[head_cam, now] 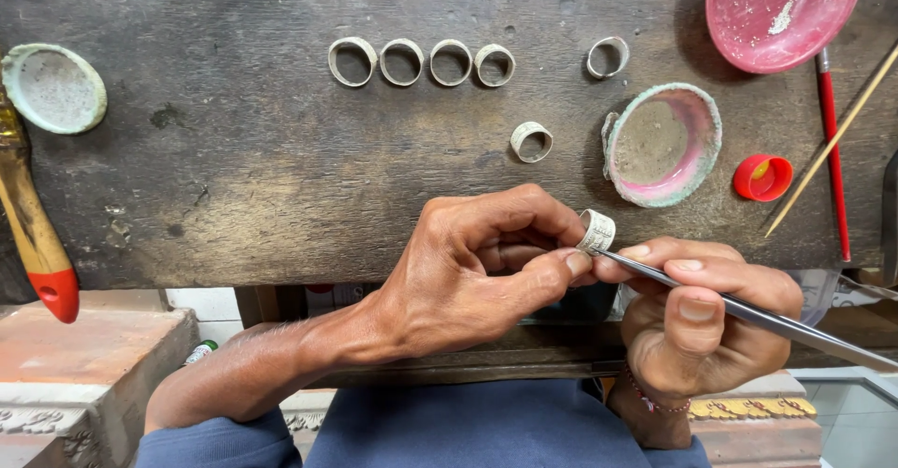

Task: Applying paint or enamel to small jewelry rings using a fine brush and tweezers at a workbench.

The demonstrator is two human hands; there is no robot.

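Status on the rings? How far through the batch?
Hard to tell what is finished: four rings sit in a row, with two others () apart. In hand: left hand holds one ring, right hand works it with tweezers.

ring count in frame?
7. Four in a row on the workbench at top centre, one further right, one below the row, one held in the left hand. None visibly hidden.
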